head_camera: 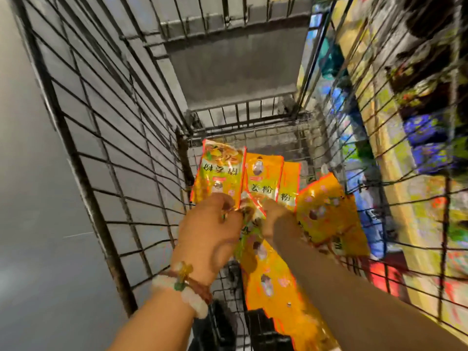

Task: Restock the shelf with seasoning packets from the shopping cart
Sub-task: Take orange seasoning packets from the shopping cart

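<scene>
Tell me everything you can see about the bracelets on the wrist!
The bracelets circle the left wrist, just below the left hand that reaches into the wire cart. One looks like chunky, milky white beads, glossy like stone or glass. Beside it sits a thinner reddish-brown strand, perhaps cord or wood. A pale flower-shaped charm with a yellowish centre and a small green bead sit among them. They lie snug against the skin and touch nothing else. Blur hides finer detail.
</scene>
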